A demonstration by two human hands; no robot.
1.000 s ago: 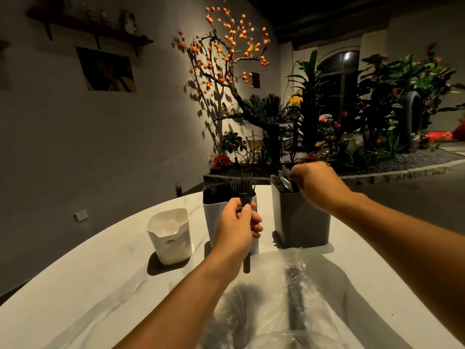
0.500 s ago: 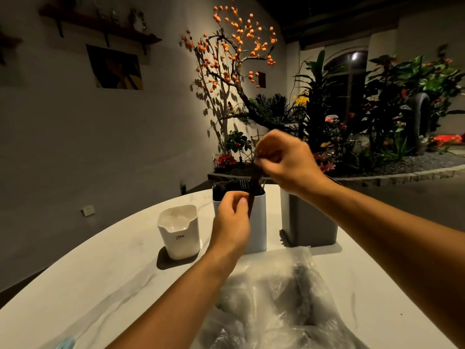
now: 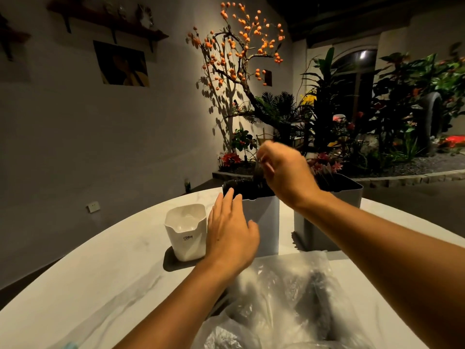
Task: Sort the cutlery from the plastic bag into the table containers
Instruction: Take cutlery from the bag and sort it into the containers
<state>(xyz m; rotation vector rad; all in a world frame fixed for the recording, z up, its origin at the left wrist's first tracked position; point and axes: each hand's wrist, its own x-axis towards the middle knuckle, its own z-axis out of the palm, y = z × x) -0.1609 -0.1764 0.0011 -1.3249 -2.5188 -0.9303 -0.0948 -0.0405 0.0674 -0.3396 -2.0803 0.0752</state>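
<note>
A clear plastic bag (image 3: pixel 284 303) lies crumpled at the bottom centre of the frame on the pale, marble-patterned tabletop (image 3: pixel 100 273). Its film is glossy and wrinkled, and dark cutlery (image 3: pixel 314 293) shows through it as blurred black shapes; single pieces cannot be made out.

Three containers stand in a row beyond the bag. At centre left is a small white container (image 3: pixel 186 233) with a scooped rim and small dark lettering on its front. Just right of it is a taller light grey container (image 3: pixel 264 222), its top crowded with dark cutlery heads (image 3: pixel 249 186). Further right stands a darker grey container (image 3: pixel 352 197), largely hidden behind the right forearm.

The left hand (image 3: pixel 230 233) reaches in from the bottom, its fingers (image 3: pixel 227 197) straight and spread, released and holding nothing; it sits in front of the light grey container's left side, with the fingertips up at its rim. Whether they touch it cannot be told.

The right hand (image 3: pixel 284 172) hangs above the light grey container's opening, wrist bent downward. It is motion-blurred; a thin dark piece (image 3: pixel 257 170) seems to hang beside its fingers, but whether they are grasping it or have let go cannot be told.

Behind, in the upper half of the frame, are a branch with orange fruit (image 3: pixel 241 44) and green plants (image 3: pixel 377 109).
</note>
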